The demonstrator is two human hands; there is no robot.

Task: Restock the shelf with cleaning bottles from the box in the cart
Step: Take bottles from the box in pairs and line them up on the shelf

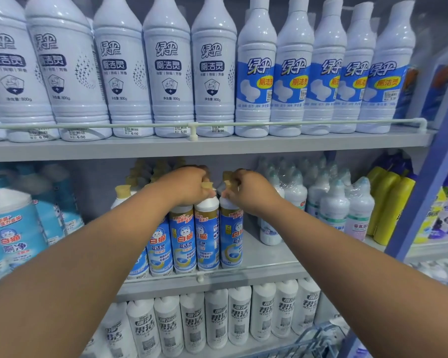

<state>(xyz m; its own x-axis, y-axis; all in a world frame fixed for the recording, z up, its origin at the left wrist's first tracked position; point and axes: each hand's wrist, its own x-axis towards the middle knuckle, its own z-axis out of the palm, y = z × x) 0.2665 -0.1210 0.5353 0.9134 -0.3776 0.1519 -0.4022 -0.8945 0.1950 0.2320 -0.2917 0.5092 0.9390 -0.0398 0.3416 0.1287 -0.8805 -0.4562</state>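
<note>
Placing step: left hand (189,186) clenched round cap of blue-label toilet cleaner bottle (207,236), right hand (246,191) pinching cap of neighbouring bottle (230,236), both standing on middle shelf (264,257). Next, likely: release, back to cart (313,342).

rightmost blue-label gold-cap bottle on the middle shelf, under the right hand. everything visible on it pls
The bottle is slim, white-shouldered plastic with a glossy blue wrap label, a gold band, a cat logo and Chinese print. It stands upright at the right end of its front row on the middle shelf, side against the next bottle. The right hand grips its tan cap; bare shelf lies to its right.
</note>
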